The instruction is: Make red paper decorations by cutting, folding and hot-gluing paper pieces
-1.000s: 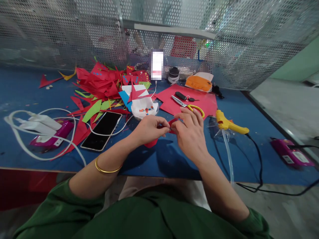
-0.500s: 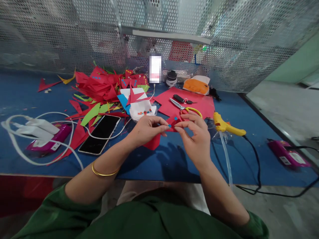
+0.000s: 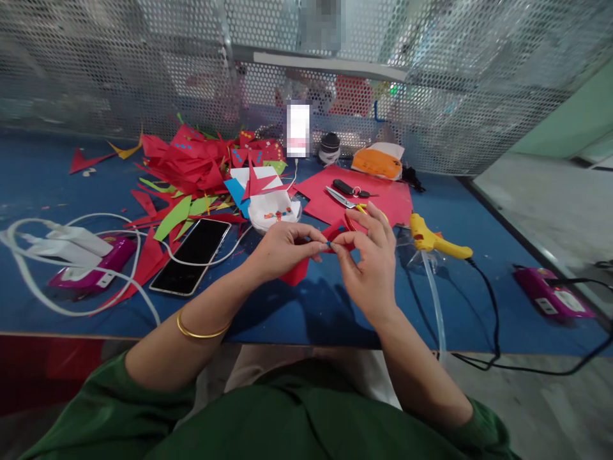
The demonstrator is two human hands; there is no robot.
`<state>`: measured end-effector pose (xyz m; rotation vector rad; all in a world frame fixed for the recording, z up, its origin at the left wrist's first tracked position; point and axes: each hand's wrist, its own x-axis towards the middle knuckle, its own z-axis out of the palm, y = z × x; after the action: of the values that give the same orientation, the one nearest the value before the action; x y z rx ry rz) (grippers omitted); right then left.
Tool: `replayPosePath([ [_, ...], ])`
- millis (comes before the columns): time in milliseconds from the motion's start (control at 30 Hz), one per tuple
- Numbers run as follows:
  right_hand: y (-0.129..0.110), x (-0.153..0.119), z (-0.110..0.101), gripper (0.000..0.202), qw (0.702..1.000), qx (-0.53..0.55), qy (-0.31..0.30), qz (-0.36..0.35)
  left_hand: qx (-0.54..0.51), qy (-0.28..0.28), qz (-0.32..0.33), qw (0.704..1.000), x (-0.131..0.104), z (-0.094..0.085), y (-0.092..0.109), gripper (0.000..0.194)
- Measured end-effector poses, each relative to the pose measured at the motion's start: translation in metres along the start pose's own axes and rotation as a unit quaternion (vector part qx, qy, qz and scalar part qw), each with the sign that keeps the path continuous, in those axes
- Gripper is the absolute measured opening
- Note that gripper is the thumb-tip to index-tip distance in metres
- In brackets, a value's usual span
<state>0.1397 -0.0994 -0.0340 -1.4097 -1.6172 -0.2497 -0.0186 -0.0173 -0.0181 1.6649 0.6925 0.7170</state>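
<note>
My left hand (image 3: 290,250) is closed in a pinch on a folded piece of red paper (image 3: 294,273), part of which hangs below the fingers. The thumb and index finger of my right hand (image 3: 368,265) meet the left fingertips at a small blue paper piece (image 3: 329,243) and pinch it; the other right fingers are raised. More red paper shows behind the fingertips, partly hidden. Just beyond, a white bowl-like container (image 3: 258,220) has tiny red, orange and blue pieces on its white surface. Scissors (image 3: 341,197) with yellow handles lie behind my right hand on red sheets (image 3: 316,185).
A yellow glue gun (image 3: 431,239) with a glue stick and black cord lies to the right, near a purple power strip (image 3: 550,294). Leftward are a phone (image 3: 191,257), white chargers (image 3: 71,243) and a heap of red paper scraps (image 3: 186,160). A perforated metal panel (image 3: 158,70) stands behind.
My right hand has moved slightly left, and its thumb and index finger have come together with the left fingertips at the blue piece. The left hand has barely moved.
</note>
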Motion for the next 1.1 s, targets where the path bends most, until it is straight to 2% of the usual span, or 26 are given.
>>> replayPosePath([
  [67, 0.001, 0.001, -0.004, 0.008, 0.999, 0.034, -0.003, 0.028, 0.008, 0.002, -0.002, 1.000, 0.000, 0.000, 0.001, 0.013],
  [133, 0.004, 0.002, -0.009, 0.008, 0.992, 0.085, -0.013, 0.090, 0.021, 0.011, -0.004, 1.000, 0.000, 0.000, 0.002, 0.013],
  [233, 0.012, 0.005, -0.017, 0.006, 0.965, 0.163, -0.058, 0.198, 0.040, 0.015, -0.003, 0.999, 0.000, -0.001, 0.002, 0.014],
  [333, 0.017, 0.007, -0.019, 0.007, 0.945, 0.200, -0.102, 0.239, 0.064, 0.010, -0.006, 0.998, 0.000, -0.001, 0.002, 0.014],
  [433, 0.017, 0.007, -0.018, 0.008, 0.946, 0.189, -0.120, 0.234, 0.056, 0.005, -0.019, 0.998, 0.001, -0.001, -0.001, 0.016],
  [600, 0.013, 0.005, -0.016, 0.009, 0.954, 0.154, -0.135, 0.218, -0.005, 0.035, -0.044, 0.998, 0.003, 0.001, -0.008, 0.025],
  [800, 0.011, 0.003, -0.013, 0.011, 0.969, 0.100, -0.146, 0.172, -0.023, -0.036, -0.080, 0.996, 0.001, 0.004, -0.002, 0.015],
  [933, 0.009, 0.002, -0.009, 0.010, 0.981, 0.066, -0.140, 0.116, -0.013, -0.023, -0.079, 0.997, 0.000, 0.005, -0.001, 0.014],
  [1100, 0.006, 0.002, -0.005, 0.011, 0.986, 0.030, -0.135, 0.094, -0.003, -0.024, -0.066, 0.998, -0.001, 0.006, -0.002, 0.017],
])
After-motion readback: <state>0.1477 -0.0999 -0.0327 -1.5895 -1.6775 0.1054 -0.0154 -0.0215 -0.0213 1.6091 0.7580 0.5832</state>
